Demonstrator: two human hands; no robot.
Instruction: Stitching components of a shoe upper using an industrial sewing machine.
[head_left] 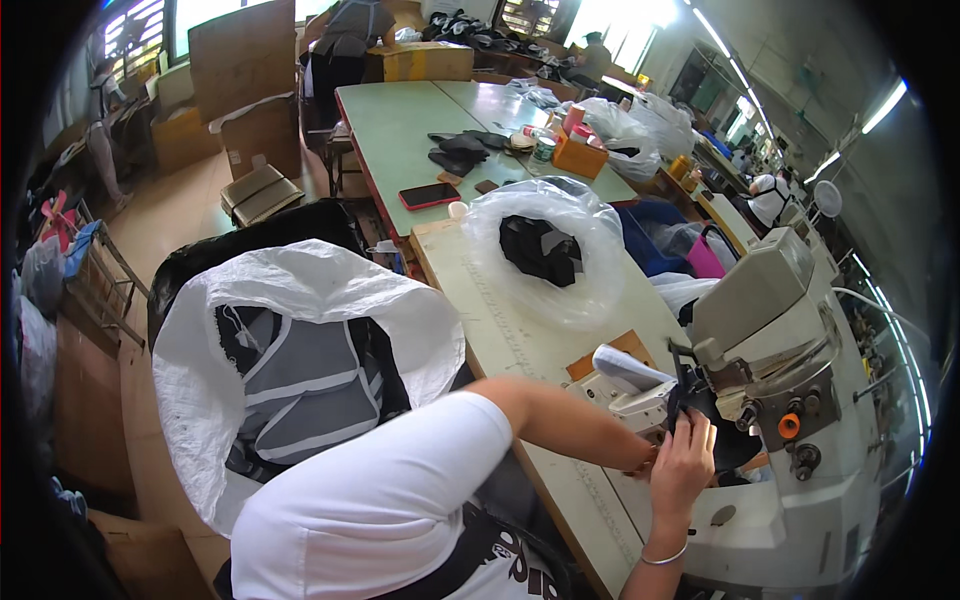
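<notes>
At the sewing machine [755, 295] on the right, my right hand [685, 460] has its fingers curled closed on a piece of black fabric [712, 415] beside the needle area. A thin bracelet circles that wrist. My left forearm [570, 425] reaches across the table from a white sleeve. Its hand is mostly hidden behind my right hand, close to the same fabric, so its fingers do not show. A folded white piece [630, 368] sticks up on the machine, just left of the black fabric.
A white woven sack [200, 330] of grey and black sewn pieces stands at my left. On the sewing table [470, 290] lies a clear plastic bag [490, 215] with black pieces. Beyond, a green table [390, 110] bears a phone [430, 196] and an orange box [580, 155].
</notes>
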